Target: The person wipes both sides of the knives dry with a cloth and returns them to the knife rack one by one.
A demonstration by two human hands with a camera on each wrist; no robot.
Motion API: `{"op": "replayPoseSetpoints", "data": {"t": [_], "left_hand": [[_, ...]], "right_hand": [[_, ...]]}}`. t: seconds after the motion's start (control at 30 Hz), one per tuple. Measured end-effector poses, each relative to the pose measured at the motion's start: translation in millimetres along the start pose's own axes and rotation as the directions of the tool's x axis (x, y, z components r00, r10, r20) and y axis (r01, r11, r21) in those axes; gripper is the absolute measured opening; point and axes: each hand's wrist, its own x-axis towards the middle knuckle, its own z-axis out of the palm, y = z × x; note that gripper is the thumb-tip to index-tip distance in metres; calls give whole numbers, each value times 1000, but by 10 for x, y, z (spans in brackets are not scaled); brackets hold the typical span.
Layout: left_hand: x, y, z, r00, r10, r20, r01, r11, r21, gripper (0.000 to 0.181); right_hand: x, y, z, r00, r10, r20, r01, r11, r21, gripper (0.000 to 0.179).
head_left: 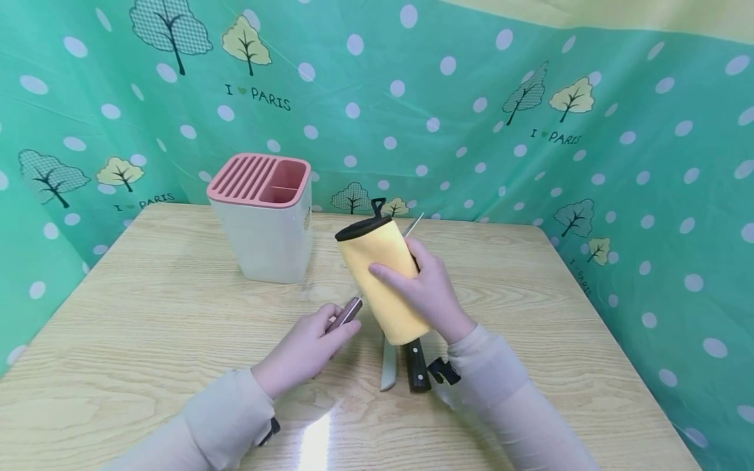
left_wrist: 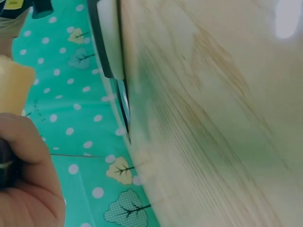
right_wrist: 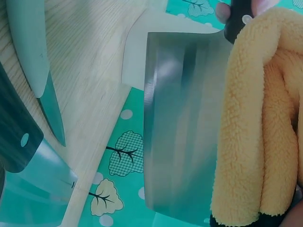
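Note:
My left hand [head_left: 303, 343] grips a cleaver by its dark riveted handle [head_left: 349, 313]. Its broad steel blade [right_wrist: 182, 123] fills the middle of the right wrist view; from the left wrist it appears as a thin line. My right hand [head_left: 432, 288] holds a yellow fleecy cloth [head_left: 383, 281] with black trim and a hanging loop, thumb on its front. One folded edge of the cloth overlaps the blade's side in the right wrist view. Beneath lie a knife with a pale green handle [head_left: 389, 366] and a black-handled knife [head_left: 416, 366]; the cloth hides much of them from above.
A white knife holder [head_left: 265, 245] with a pink slotted top stands at the back left of the wooden table [head_left: 147, 314]. Behind the table hangs a green dotted curtain [head_left: 412, 131]. A blade tip [head_left: 413, 224] shows beyond my right hand.

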Motion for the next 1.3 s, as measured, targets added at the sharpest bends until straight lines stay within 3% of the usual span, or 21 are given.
{"op": "replayPoseSetpoints", "data": {"t": [0.13, 0.3, 0.57, 0.73, 1.0, 1.3], "left_hand": [[-8, 16, -14, 999, -19, 47, 24, 994, -106, 36], [4, 31, -32, 997, -54, 63, 65, 980, -190, 40], [39, 14, -47, 992, -104, 77, 125, 925, -360, 37], [45, -3, -60, 989, -121, 89, 147, 904, -401, 37], [52, -25, -67, 990, -96, 106, 133, 895, -426, 37], [56, -102, -72, 977, -105, 185, 186, 843, -506, 37]], "right_hand": [[1, 15, -1, 1000, -14, 2, 14, 1000, 5, 46], [-7, 31, 0, 1000, -30, 2, 30, 1000, -4, 46], [-23, 70, 15, 1000, -18, 0, 18, 1000, -21, 51], [-24, 102, 29, 1000, -27, -7, 27, 999, -37, 51], [-32, 145, 63, 999, -44, 3, 44, 998, -48, 51], [-35, 178, 86, 998, -58, -2, 57, 993, -100, 47]]}}
